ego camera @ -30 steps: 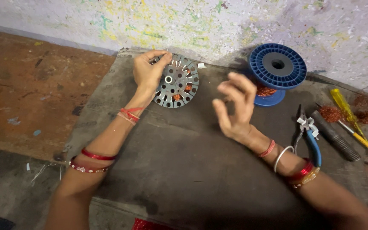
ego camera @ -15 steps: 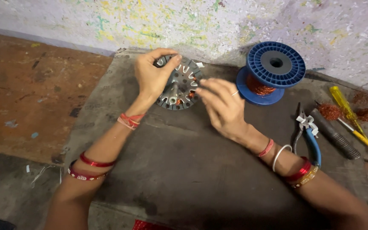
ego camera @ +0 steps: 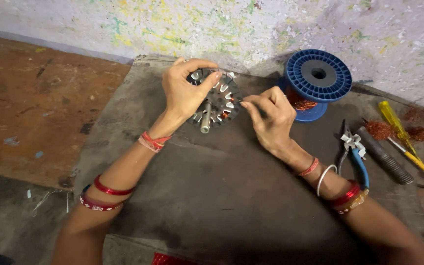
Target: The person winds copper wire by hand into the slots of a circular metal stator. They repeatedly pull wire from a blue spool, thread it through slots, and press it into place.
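Gripping a round slotted motor stator (ego camera: 218, 100) in the upper middle of the frame, the left hand (ego camera: 185, 93) is curling its fingers over the top rim and holding the part on edge above the grey mat (ego camera: 212, 196) covering the desk. The right hand (ego camera: 271, 115) is pinching something thin, seemingly a strand of wire too fine to make out, right at the stator's right edge. Some slots are showing copper winding and white insulating slips, while others are looking bare, so the winding appears partly done with more slots left to fill. Just right of the right hand, a blue spool of copper wire (ego camera: 317, 81) is standing against the speckled wall. Further right, blue-handled pliers (ego camera: 354, 152), a dark rod (ego camera: 384, 154) and a yellow screwdriver (ego camera: 398, 127) are lying untouched.
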